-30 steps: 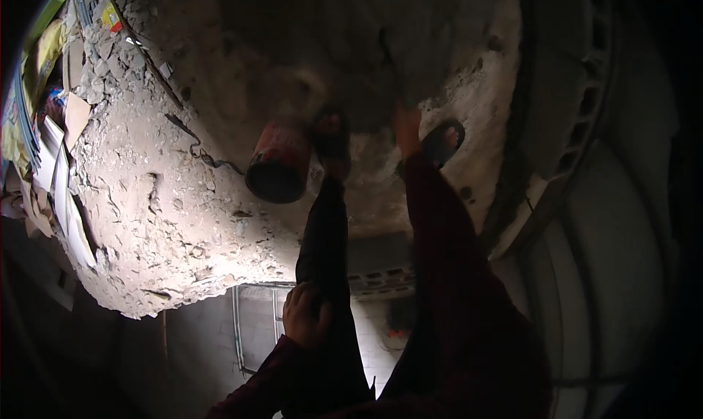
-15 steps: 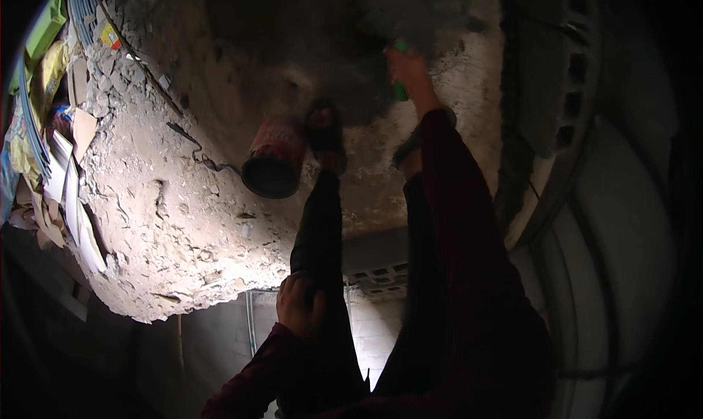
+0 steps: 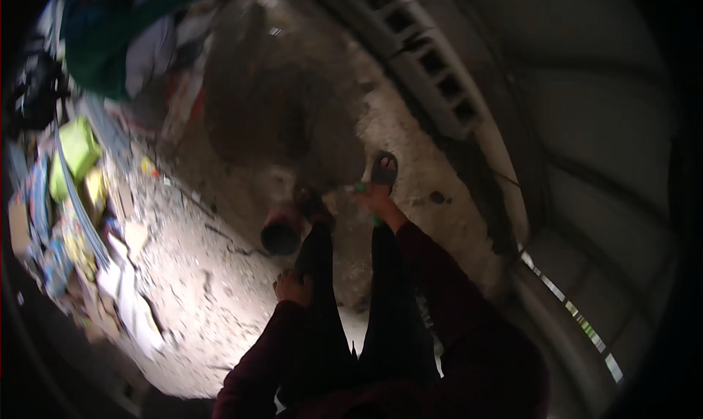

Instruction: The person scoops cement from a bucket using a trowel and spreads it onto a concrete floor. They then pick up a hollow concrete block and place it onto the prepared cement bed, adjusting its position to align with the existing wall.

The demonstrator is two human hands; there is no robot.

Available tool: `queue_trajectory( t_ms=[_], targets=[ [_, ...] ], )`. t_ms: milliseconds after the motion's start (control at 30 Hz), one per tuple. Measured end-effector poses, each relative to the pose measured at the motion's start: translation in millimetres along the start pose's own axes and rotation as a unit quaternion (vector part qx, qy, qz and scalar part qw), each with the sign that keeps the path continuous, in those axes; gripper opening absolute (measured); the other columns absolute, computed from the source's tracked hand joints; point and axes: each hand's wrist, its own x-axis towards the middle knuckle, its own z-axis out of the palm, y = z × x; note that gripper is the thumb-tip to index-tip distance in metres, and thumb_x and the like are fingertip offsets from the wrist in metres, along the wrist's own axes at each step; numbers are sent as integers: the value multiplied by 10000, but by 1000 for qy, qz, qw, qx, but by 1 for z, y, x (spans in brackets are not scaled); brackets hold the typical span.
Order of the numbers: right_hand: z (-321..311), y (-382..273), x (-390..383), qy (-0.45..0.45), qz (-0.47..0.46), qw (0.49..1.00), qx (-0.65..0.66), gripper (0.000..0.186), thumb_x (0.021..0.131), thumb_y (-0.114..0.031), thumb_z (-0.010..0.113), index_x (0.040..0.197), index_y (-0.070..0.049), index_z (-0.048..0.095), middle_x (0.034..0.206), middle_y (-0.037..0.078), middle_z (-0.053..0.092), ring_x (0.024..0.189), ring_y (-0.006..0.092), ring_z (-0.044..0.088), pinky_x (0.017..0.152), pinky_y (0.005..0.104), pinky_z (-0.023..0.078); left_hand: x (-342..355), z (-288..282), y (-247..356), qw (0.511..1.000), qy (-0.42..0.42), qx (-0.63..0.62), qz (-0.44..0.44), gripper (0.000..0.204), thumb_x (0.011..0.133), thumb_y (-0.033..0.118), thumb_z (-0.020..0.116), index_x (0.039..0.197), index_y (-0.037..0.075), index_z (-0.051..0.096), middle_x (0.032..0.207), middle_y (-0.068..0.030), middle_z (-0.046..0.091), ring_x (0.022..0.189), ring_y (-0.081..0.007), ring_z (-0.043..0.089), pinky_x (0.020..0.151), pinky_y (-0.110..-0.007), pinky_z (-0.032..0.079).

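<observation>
My right hand [image 3: 376, 199] is closed around a green-handled tool [image 3: 359, 188], just in front of my right foot in its dark sandal [image 3: 384, 169]. Blur and shadow hide the tool's working end. Beyond it spreads a dark, smeared patch of material [image 3: 256, 104] on the ground. My left hand [image 3: 294, 288] lies on my left leg with its fingers laid over the dark trouser and holds nothing. Near my left foot a reddish can [image 3: 282, 234] lies tilted, its dark round end toward me.
Hollow blocks [image 3: 439, 75] line the right side, with pale panels beyond. At left is a heap of bags, cardboard and a lime-green bag [image 3: 75, 155]. A green cloth shape [image 3: 110, 53], blurred, shows at the upper left. Rough pale ground [image 3: 198, 302] lies left of my legs.
My view has swung, bringing the green cloth shape and more of the heap into sight. My right hand is nearer my body, still gripping the green handle. My left hand stays on my leg.
</observation>
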Motion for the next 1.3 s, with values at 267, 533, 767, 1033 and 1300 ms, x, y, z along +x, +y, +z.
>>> queue_trajectory(
  t_ms=[267, 533, 767, 1033, 1300],
  targets=[
    [-109, -18, -184, -125, 234, 943, 199, 404, 825, -367, 615, 919, 25, 594, 684, 88, 602, 582, 186, 576, 556, 336, 448, -23, 27, -17, 955, 8, 290, 57, 505, 756, 469, 556, 1061, 70, 603, 1039, -163, 590, 966, -348, 578, 822, -508, 444],
    [-144, 45, -358, 61, 241, 901, 356, 311, 811, -294, 633, 831, 15, 608, 624, 98, 580, 543, 169, 565, 499, 317, 440, -57, -8, 37, 958, -11, 278, 74, 490, 754, 402, 596, 1027, -5, 606, 1050, -208, 603, 988, -372, 585, 862, -459, 459],
    [-157, 119, -488, 185, 270, 831, 450, 313, 795, -288, 648, 881, 12, 625, 702, 117, 608, 594, 178, 586, 521, 324, 463, -74, 12, 106, 928, 11, 355, 114, 472, 766, 446, 620, 948, 12, 635, 984, -229, 620, 947, -364, 601, 835, -452, 469],
    [-193, 199, -603, 252, 372, 721, 527, 262, 800, -266, 636, 820, -7, 600, 652, 81, 582, 530, 151, 545, 506, 322, 436, -86, 50, 235, 900, 6, 408, 152, 554, 764, 443, 597, 1088, -6, 605, 1102, -240, 599, 1050, -379, 568, 902, -432, 442],
    [-212, 295, -634, 436, 315, 496, 682, 214, 837, -198, 588, 687, -77, 493, 546, 14, 465, 438, 124, 446, 425, 300, 363, -37, 92, 406, 846, -69, 501, 168, 616, 761, 451, 617, 1138, -34, 576, 1039, -278, 618, 973, -404, 606, 820, -453, 481]
  ],
)
